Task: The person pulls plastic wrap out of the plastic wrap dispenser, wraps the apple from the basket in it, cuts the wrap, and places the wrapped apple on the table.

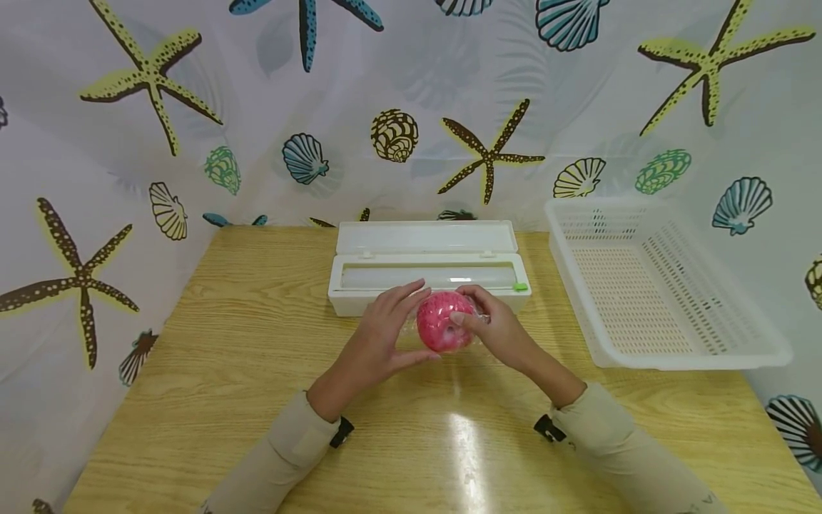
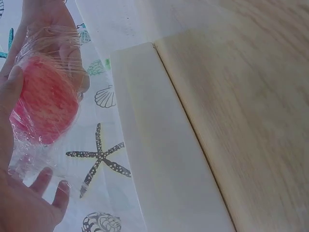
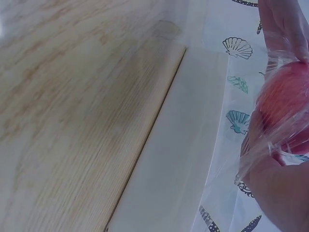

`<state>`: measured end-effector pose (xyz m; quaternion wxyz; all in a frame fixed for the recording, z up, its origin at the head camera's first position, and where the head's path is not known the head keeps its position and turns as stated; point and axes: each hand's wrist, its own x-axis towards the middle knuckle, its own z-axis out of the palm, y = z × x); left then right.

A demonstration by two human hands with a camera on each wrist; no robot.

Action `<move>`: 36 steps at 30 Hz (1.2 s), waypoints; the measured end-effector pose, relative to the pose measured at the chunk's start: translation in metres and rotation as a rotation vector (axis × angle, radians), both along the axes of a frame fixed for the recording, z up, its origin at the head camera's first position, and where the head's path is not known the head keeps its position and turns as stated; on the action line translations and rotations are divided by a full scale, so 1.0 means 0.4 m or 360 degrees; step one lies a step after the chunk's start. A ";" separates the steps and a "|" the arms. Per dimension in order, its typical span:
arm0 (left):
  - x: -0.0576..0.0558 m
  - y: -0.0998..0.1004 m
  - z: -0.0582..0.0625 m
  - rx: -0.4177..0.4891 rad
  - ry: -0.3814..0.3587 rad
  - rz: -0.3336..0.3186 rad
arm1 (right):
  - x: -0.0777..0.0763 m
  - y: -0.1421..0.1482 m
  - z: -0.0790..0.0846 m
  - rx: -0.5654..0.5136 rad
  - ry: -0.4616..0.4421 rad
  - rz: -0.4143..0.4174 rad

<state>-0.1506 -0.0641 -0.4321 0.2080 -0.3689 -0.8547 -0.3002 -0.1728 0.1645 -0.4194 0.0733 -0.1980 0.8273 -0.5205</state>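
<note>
A red apple (image 1: 443,323), loosely wrapped in clear cling film (image 2: 34,159), is held above the table in front of the film box (image 1: 427,278). My right hand (image 1: 504,332) grips it from the right, thumb across its face and fingers behind. From the left, my left hand (image 1: 379,332) touches the apple with the thumb, its other fingers fairly straight and spread apart. Film strands stretch beside those fingers in the left wrist view. In the right wrist view, film (image 3: 275,133) pulls taut over the apple near the right hand.
The long white box stands with its lid (image 1: 427,238) raised, a film roll inside and a green slider (image 1: 520,287) at its right end. A white plastic basket (image 1: 693,360) sits on the right of the wooden table (image 1: 257,321). Behind hangs a seashell-patterned cloth (image 1: 359,93).
</note>
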 end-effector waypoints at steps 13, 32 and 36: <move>0.015 0.019 0.013 -0.0168 0.0239 -0.0058 | 0.004 -0.002 0.010 0.0015 -0.0046 0.0011; 0.009 0.043 0.006 -0.0114 0.0175 -0.0125 | 0.004 0.009 0.018 0.0095 -0.0062 0.0062; 0.007 0.045 0.005 -0.0090 0.0151 -0.0124 | 0.002 0.010 0.018 0.0104 -0.0115 0.0076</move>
